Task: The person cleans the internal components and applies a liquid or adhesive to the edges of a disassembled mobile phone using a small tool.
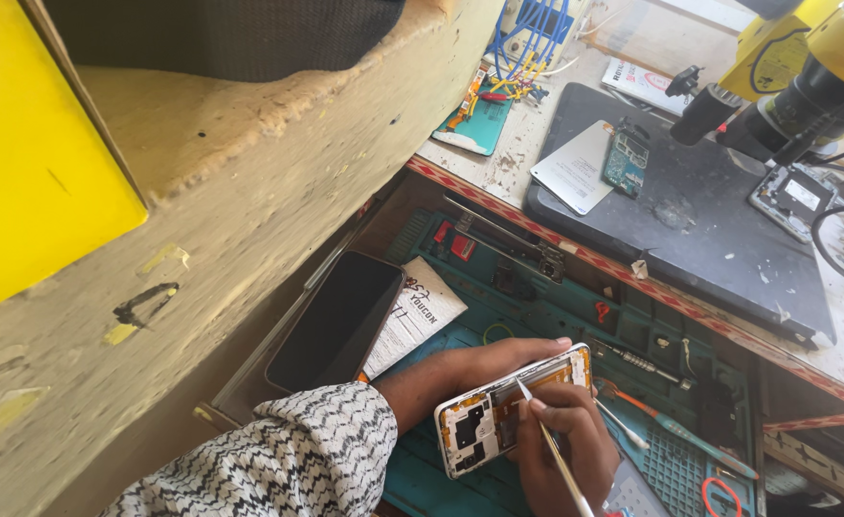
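Holding an opened white-framed smartphone with its back cover off [513,407] in the left hand [460,369], fingers curled under and around the frame, low in the view over the teal silicone repair mat [556,306]. Pinching slim metal tweezers [546,436] in the right hand [565,445], closed tight on the tool, tip touching the phone's orange-toned interior, possibly at a connector, though too small to tell. Wearing a black-and-white patterned sleeve [307,455] on the left arm. Lying just beside, a black glass phone screen [337,321] and a printed white paper slip [412,316]. Sitting well apart on the upper bench, a dark grey work pad [699,230] carrying a small green circuit board [625,161].
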